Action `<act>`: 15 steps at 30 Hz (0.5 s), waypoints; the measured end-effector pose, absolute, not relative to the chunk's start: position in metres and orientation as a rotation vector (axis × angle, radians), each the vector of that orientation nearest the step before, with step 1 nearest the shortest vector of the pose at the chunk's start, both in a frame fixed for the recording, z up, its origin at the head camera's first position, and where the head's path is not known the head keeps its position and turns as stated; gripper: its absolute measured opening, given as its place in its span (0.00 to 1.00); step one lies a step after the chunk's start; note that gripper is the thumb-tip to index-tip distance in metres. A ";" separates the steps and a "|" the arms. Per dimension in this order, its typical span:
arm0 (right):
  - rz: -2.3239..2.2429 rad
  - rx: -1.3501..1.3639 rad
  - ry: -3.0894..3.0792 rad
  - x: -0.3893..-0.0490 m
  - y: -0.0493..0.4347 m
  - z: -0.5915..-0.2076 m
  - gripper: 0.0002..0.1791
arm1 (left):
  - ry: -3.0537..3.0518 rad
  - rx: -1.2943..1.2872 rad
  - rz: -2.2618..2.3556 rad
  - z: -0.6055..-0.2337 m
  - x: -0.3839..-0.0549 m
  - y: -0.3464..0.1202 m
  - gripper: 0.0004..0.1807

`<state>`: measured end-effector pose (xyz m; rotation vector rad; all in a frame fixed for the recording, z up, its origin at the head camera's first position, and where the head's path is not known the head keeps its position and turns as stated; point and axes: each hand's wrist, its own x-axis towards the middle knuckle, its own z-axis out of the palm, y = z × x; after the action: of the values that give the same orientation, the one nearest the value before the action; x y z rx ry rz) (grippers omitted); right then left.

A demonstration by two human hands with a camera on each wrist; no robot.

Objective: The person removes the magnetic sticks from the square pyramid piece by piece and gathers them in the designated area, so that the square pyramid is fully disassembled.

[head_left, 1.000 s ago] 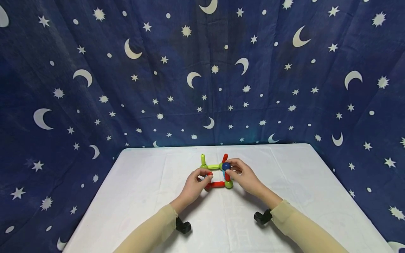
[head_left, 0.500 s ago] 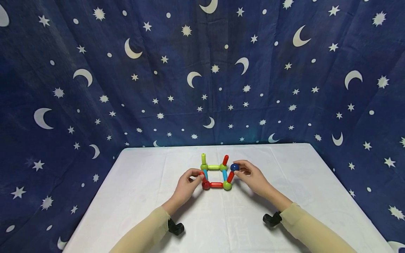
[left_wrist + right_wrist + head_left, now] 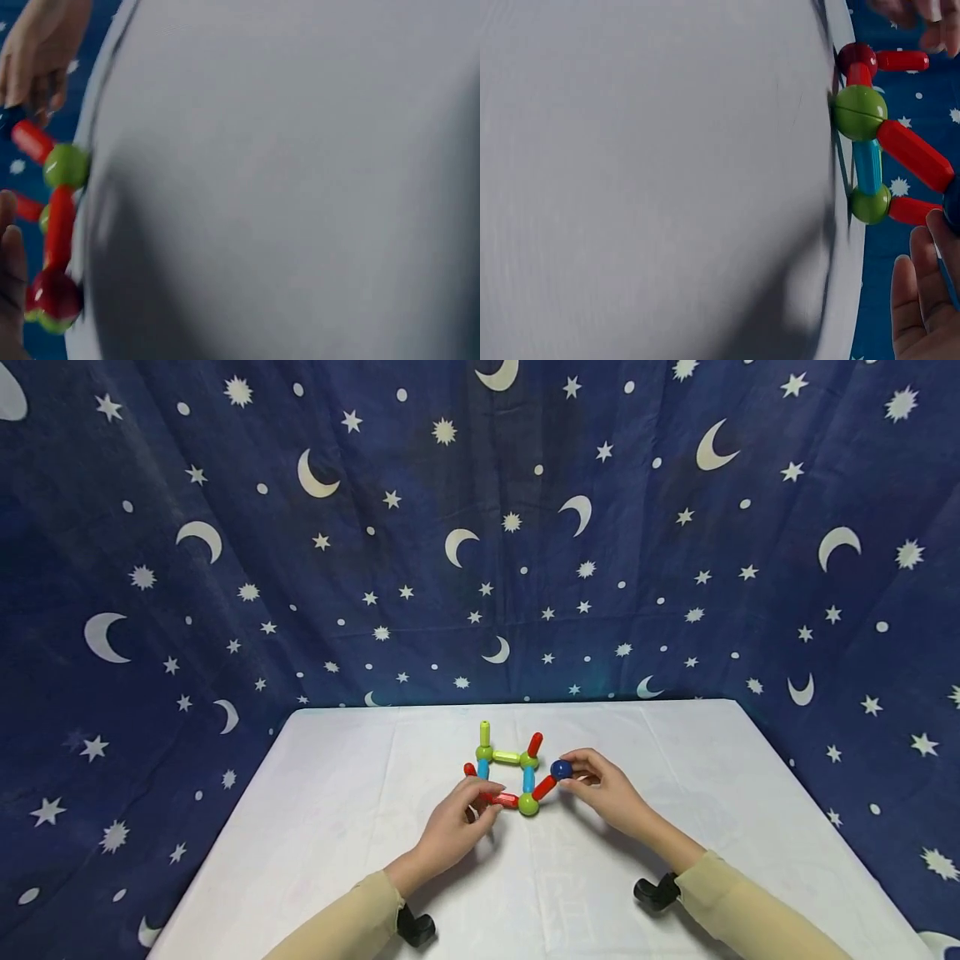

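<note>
A square frame of magnetic-looking rods and balls stands on the table, with a green ball (image 3: 528, 804) at its front right corner. From this ball a red rod (image 3: 544, 787) slants up to a dark blue ball (image 3: 561, 769), which my right hand (image 3: 606, 789) pinches between thumb and fingers. My left hand (image 3: 459, 822) hovers by the front red rod (image 3: 507, 801), fingers loosely bent and holding nothing. It hides the dark red ball (image 3: 58, 294) in the head view. Another red rod (image 3: 470, 769) rises from that corner, leaning outward.
Blue rods (image 3: 528, 778) form the sides, and a yellow-green rod (image 3: 506, 757) the back. An upright yellow-green rod (image 3: 484, 732) and a tilted red rod (image 3: 535, 744) stand on the back corners. A white cloth covers the table (image 3: 337, 810); a star-patterned curtain (image 3: 480, 568) hangs behind.
My left hand has let go of the left upright red rod and moved to the front rod. My right hand has drawn the blue ball outward, tilting its rod; the frame has turned slightly.
</note>
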<state>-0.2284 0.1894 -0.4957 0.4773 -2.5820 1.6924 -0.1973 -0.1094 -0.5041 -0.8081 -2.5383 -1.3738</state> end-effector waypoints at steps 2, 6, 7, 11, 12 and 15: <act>1.712 0.474 -2.572 -0.228 0.187 -0.496 0.22 | -2.624 -0.813 -1.393 -0.506 -0.197 -0.101 0.16; 1.727 0.462 -2.552 -0.229 0.180 -0.498 0.22 | -2.680 -0.765 -1.512 -0.510 -0.202 -0.082 0.21; 1.728 0.454 -2.548 -0.230 0.178 -0.498 0.21 | -2.682 -0.742 -1.575 -0.510 -0.205 -0.077 0.22; 1.763 0.451 -2.522 -0.231 0.171 -0.499 0.21 | -2.648 -0.625 -1.896 -0.510 -0.215 -0.061 0.26; 1.777 0.448 -2.515 -0.231 0.169 -0.499 0.21 | -2.643 -0.595 -1.952 -0.511 -0.218 -0.058 0.25; 1.816 0.446 -2.492 -0.232 0.166 -0.498 0.22 | -2.610 -0.522 -2.077 -0.512 -0.224 -0.053 0.22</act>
<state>-0.2321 0.1655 -0.4981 0.4461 -2.4920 1.8156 -0.2239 -0.0529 -0.5122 -0.5222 -2.6105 -2.0772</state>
